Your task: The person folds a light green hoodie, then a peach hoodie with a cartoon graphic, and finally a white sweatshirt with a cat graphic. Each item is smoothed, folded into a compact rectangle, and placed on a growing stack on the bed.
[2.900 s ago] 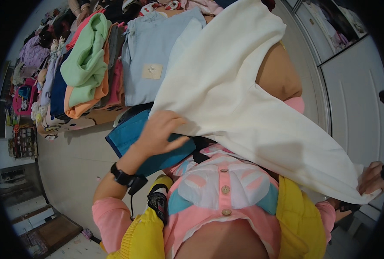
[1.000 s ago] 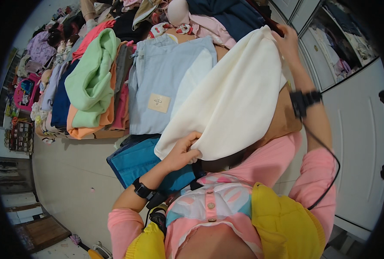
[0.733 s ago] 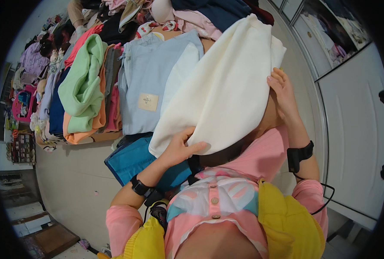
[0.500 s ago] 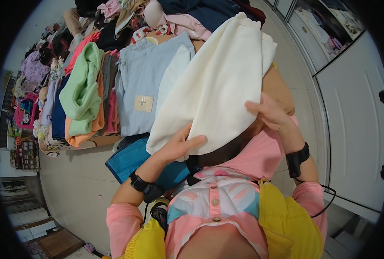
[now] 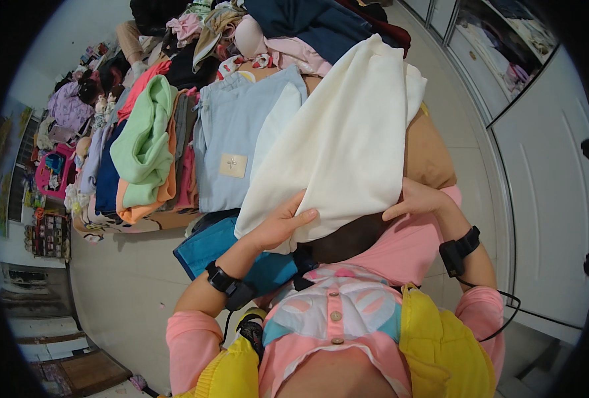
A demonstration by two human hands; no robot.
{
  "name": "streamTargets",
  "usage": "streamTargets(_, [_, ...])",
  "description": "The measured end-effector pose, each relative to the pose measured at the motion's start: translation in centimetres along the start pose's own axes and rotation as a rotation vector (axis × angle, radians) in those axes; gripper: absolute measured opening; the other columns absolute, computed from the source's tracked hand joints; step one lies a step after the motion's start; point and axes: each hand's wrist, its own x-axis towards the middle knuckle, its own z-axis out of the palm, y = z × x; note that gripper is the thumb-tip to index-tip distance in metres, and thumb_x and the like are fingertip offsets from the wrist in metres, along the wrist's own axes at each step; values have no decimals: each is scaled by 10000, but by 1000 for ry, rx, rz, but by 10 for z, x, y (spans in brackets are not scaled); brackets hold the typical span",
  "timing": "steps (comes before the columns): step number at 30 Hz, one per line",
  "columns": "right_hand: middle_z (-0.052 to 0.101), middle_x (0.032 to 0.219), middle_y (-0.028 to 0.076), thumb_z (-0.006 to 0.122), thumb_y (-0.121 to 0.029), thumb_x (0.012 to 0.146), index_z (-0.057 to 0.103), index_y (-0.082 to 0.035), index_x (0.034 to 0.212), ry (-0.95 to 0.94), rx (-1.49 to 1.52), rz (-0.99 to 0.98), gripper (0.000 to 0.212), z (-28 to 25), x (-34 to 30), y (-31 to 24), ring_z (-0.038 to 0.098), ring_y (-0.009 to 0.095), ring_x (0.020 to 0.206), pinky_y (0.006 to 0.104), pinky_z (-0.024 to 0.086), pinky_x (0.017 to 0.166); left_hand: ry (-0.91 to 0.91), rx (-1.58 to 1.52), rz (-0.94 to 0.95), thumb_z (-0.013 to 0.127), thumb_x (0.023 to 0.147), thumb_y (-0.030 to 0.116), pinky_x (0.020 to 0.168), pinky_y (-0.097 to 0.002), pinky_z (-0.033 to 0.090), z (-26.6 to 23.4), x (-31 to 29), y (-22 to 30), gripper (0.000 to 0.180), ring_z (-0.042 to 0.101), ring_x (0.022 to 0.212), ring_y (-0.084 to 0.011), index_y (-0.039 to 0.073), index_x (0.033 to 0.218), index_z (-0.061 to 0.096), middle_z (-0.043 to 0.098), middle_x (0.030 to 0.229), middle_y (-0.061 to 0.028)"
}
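A thick white garment [image 5: 344, 132], narrower at its far end, slants across the front of the bed toward me; its exact kind is hidden by the folds. My left hand [image 5: 281, 222] is closed on its near left edge, thumb on top and fingers underneath. At the near right corner my right hand [image 5: 421, 200] pinches the hem, its fingers partly hidden behind the cloth. Light blue folded trousers [image 5: 227, 132] with a square beige patch [image 5: 233, 165] lie to the left, partly under the white garment.
Left of the trousers stand folded clothes, a light green garment [image 5: 142, 136] on top. Loose clothes, including a dark navy garment [image 5: 301, 26], heap at the back. A teal bag-like item [image 5: 208, 245] sits below the bed edge. White cabinet doors [image 5: 539, 179] rise at right.
My right hand has slid down along the right edge to the near corner of the white garment. My left hand keeps its hold. The whole view has shifted slightly.
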Motion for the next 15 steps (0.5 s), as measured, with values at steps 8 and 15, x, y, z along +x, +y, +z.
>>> streamTargets(8, [679,919,39,629,-284,956,595,2,1145,200,104,199,345,0,-10,3,629,95,791,229,507,683,48,20,43,560,1003,191,1078,-295,357,-3,2,-3,528,448,1287,-139,22,1467,376,492,1409,-57])
streamTargets(15, [685,925,110,644,-255,949,599,18,1112,888,-62,-268,321,-89,42,-37,657,132,742,223,512,586,90,107,16,581,997,207,940,-255,456,-4,5,-6,424,563,1086,-90,-4,1358,510,622,1226,-41])
